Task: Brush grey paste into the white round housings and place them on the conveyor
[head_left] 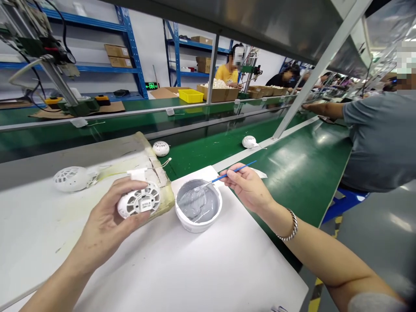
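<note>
My left hand [112, 216] is closed round a white, round slotted housing [139, 201] with a small printed label at its centre. A thin cable with a small connector [167, 162] lies behind it. Between my hands a white tub [195, 227] of grey paste [203, 206] stands on the white board. My right hand [245, 184] pinches a thin blue stick brush [238, 169], whose tip reaches down to the paste at the tub's far side. Another white housing [73, 179] lies on the board at the left.
Two more white housings [160, 148] [249, 141] sit on the green belt [201, 149] beyond the board [208, 268]. A slanted metal post [302, 97] rises at the right. A person in grey [380, 138] sits there. Boxes, a yellow bin [190, 95] and other people are farther back.
</note>
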`<state>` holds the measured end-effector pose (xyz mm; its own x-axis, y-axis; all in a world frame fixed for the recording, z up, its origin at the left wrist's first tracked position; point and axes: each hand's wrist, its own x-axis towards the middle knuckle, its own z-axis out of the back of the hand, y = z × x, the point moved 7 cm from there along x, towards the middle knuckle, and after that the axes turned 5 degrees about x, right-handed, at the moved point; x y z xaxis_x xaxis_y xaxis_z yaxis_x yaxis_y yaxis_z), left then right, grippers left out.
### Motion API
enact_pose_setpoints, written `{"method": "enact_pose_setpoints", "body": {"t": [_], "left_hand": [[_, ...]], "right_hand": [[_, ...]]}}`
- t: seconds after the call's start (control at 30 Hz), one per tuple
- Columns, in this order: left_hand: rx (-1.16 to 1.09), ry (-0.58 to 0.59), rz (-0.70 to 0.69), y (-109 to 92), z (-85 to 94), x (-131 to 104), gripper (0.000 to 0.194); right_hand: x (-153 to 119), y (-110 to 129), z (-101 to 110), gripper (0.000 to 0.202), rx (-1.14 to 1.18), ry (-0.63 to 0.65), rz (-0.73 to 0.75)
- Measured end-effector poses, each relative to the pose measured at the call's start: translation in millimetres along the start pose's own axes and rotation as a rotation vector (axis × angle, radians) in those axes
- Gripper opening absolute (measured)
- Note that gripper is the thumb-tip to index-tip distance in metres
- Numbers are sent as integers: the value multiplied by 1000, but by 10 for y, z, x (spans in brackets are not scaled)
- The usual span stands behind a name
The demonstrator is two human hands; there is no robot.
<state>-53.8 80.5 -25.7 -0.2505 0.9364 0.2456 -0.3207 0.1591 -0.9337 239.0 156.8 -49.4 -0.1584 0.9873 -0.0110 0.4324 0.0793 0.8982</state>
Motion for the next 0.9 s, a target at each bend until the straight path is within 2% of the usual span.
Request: {"method": "enact_pose_setpoints", "body": {"t": [0.07,0.1,0.23,0.37,0.47,0.6,0.77,0.9], "left_hand": [[-9,36,-48,-30,-45,-14,38],[-62,60,-6,-10,-83,-24,36],[-387,116,393,153,-259,-123,33],[-510,101,571,108,-338,-232,36],[-579,130,590,12,-390,-292,33],[-635,199,515,-105,-425,-316,27],[-628,253,476,-153,-408,-334,29],[-595,225,489,-161,-377,-345,33]], "right_hand": [[13,-24,1,30,58,-6,-41],[19,-30,1,29,75,-6,-53],[42,-1,-50,28,116,7,-61],[55,109,-297,26,172,75,-27],[17,204,-627,20,216,209,34],[-89,239,-966,17,182,336,113],[-182,205,-1046,15,66,354,193],[-258,265,-1034,12,-32,352,295]]}}
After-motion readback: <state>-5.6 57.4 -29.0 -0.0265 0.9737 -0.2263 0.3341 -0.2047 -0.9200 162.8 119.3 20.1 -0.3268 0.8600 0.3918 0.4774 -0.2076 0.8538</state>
